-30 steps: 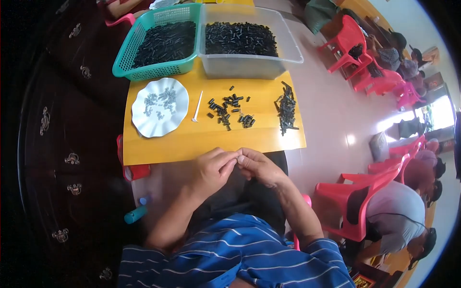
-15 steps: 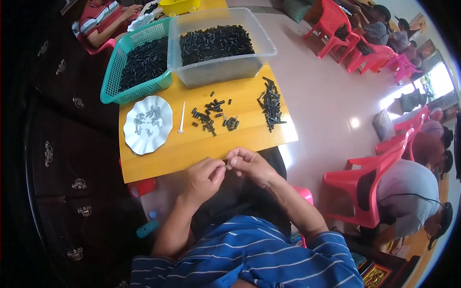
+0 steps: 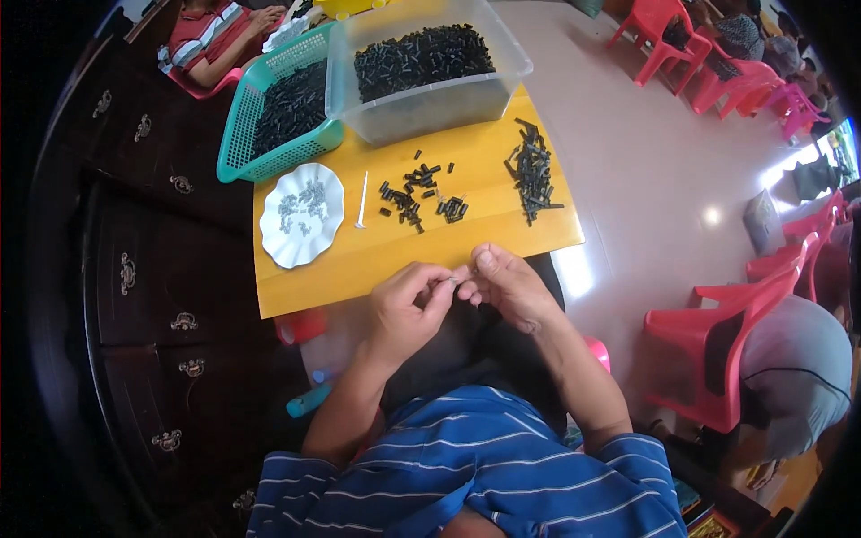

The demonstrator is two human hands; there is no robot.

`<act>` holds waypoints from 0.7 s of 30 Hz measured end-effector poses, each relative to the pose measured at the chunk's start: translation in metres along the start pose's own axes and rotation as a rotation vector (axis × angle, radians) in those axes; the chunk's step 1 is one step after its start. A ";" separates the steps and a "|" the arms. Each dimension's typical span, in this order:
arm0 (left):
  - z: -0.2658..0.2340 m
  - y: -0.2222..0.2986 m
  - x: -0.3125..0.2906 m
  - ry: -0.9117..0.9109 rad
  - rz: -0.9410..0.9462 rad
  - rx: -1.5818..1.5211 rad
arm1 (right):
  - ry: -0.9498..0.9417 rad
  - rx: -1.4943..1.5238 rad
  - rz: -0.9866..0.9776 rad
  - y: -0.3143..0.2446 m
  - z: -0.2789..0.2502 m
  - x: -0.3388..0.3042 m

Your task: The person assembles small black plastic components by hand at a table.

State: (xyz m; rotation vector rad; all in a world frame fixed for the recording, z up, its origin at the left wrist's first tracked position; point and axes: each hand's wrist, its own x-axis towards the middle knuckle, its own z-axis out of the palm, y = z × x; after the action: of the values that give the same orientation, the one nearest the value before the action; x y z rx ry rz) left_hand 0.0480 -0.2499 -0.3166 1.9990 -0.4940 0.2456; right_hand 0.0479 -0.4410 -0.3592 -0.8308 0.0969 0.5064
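Observation:
My left hand [image 3: 408,305] and my right hand [image 3: 516,291] meet in front of the near table edge, above my lap. Thumb and forefinger of the left hand pinch something tiny, too small to name. The right hand's fingers are bent, thumb against forefinger; whatever lies between them is hidden. Beyond the hands, small black tubular pieces [image 3: 408,211] lie scattered on the yellow table [image 3: 493,215], beside a smaller cluster of black pieces [image 3: 453,209]. To the right is a heap of longer black pieces [image 3: 534,179]. A scalloped white plate [image 3: 316,249] holds small clear bits, next to a thin white stick [image 3: 362,202].
A green basket [image 3: 231,143] and a translucent bin [image 3: 421,121], both full of black pieces, stand at the table's far side. Dark drawers [image 3: 134,269] line the left. Red chairs [image 3: 717,350] and seated people are on the right; another person sits at the far left.
The whole view has shifted, so the table appears farther right and higher. My right thumb has lifted and that hand has turned slightly, its fingertips a bit farther from the left hand's pinch.

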 end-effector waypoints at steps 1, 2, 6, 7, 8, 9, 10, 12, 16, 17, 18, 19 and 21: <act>0.004 0.002 0.001 0.006 0.015 -0.013 | -0.002 0.009 0.002 0.002 -0.003 0.000; 0.007 0.004 0.003 0.000 0.012 -0.007 | -0.030 0.031 -0.019 0.004 -0.006 0.001; 0.012 0.013 0.005 0.000 0.017 -0.015 | -0.077 0.133 -0.012 0.003 -0.006 -0.004; 0.013 0.015 0.005 -0.006 -0.008 -0.007 | -0.077 0.139 -0.014 0.003 -0.006 -0.005; 0.014 0.018 0.006 -0.010 -0.008 -0.003 | -0.066 0.134 -0.010 0.002 -0.005 -0.006; 0.015 0.021 0.007 -0.014 -0.014 0.005 | -0.055 0.130 -0.006 0.001 -0.005 -0.007; 0.015 0.023 0.008 -0.018 -0.020 0.014 | -0.056 0.135 -0.008 0.001 -0.005 -0.008; 0.016 0.021 0.008 -0.015 -0.001 0.048 | -0.065 0.141 -0.020 0.001 -0.004 -0.008; 0.013 0.020 0.011 -0.034 0.084 0.136 | -0.041 0.097 -0.054 0.000 -0.004 -0.009; 0.013 0.020 0.011 -0.037 0.094 0.132 | -0.014 0.057 -0.064 0.003 -0.006 -0.008; 0.013 0.019 0.011 -0.048 0.093 0.163 | 0.014 0.016 -0.075 0.005 -0.006 -0.007; 0.011 0.019 0.009 -0.059 0.091 0.195 | 0.013 0.021 -0.097 0.007 -0.004 -0.007; 0.007 0.024 0.009 -0.092 0.054 0.203 | 0.019 -0.003 -0.087 0.008 -0.003 -0.007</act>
State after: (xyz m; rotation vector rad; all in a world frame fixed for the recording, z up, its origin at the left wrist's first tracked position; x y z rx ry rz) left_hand 0.0453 -0.2676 -0.2965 2.2038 -0.6021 0.2459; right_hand 0.0381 -0.4408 -0.3648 -0.8388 0.0776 0.4169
